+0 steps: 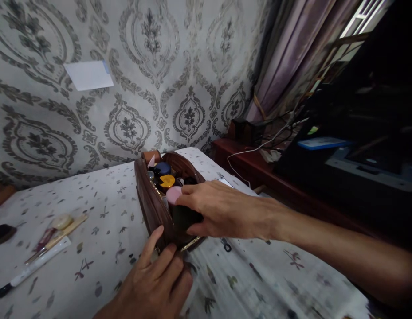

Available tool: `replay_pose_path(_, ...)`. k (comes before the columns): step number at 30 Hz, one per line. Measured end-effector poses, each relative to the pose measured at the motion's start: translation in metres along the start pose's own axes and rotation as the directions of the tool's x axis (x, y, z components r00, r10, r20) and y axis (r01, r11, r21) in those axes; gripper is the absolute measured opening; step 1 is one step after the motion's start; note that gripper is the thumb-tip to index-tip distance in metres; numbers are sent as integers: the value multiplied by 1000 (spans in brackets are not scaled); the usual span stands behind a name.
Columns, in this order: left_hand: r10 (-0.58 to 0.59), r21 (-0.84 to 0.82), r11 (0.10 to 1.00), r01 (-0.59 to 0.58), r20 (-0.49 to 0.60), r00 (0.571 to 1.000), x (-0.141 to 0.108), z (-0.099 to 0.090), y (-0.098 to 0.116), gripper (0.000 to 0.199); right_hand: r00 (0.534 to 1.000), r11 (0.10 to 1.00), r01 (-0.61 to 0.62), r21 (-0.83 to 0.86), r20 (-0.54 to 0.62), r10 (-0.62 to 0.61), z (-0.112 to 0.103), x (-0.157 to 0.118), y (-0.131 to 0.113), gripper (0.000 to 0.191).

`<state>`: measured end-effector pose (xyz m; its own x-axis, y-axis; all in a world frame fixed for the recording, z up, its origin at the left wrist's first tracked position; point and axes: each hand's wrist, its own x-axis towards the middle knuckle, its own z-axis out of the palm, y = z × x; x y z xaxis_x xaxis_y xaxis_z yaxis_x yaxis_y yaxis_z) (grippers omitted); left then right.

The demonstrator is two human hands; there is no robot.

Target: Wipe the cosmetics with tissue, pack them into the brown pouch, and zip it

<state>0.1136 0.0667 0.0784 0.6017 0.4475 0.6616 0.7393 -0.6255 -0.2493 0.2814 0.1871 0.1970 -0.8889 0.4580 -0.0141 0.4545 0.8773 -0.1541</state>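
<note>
White patterned cloth (109, 248) under brown bag (147, 199), brushes.

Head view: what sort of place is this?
Probably a room in a home, perhaps a bedroom. It has ornate patterned wallpaper, a purple curtain by a barred window, and a leaf-print cloth under the open brown bag.

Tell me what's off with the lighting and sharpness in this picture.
Head view: window glares, upper right; black surface below it loses detail; bag is shadowed inside; right forearm looks soft and stretched toward the frame edge.
</note>
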Motion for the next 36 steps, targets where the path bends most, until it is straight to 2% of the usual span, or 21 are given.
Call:
replay_pose_path(3,3,-6,1000,-3,-16,1000,1,-2,0,27,1000,1000,5,20,-1,-5,1,4,1,33)
replay_pose_path(8,16,-47,999,-16,1,1000,5,-12,-6,27,997,999,-18,-34,73,20,6,14,-1,32)
replay_pose_path(11,10,-65,998,-11,-15,1000,6,-19,-16,30,997,1000,22,0,76,-21,11,15,-2,34)
replay_pose_path(14,-54,-83,995,50,-38,998,7,-27,-31,31,997,999,37,31,62,-39,15,12,1,35)
replay_pose_path(16,-43,-99,994,49,63,997,12,-32,-44,27,998,999,38,17,55,-39,17,11,3,32)
replay_pose_path(19,11,-95,995,12,235,972,24,-38,-62,22,998,998,55,-5,25,-55,20,11,5,17)
replay_pose_path(21,17,-83,997,6,281,959,32,-41,-69,21,998,998,60,-4,-7,-60,22,10,6,12)
replay_pose_path(24,73,-92,995,-45,318,945,32,-44,-75,25,999,1000,26,3,-31,-26,24,7,8,25)
replay_pose_path(26,111,-113,990,-79,316,942,25,-45,-77,27,998,999,7,34,-63,-5,26,3,10,35)
replay_pose_path(28,104,-134,989,-66,302,948,16,-46,-77,26,992,995,27,97,-127,-15,28,-3,13,34)
replay_pose_path(32,-22,-162,985,64,250,968,4,-43,-70,23,971,965,70,252,-241,-8,38,-16,21,24)
replay_pose_path(36,-82,-147,983,111,192,978,0,-36,-64,21,958,899,93,429,-284,36,60,-34,22,13)
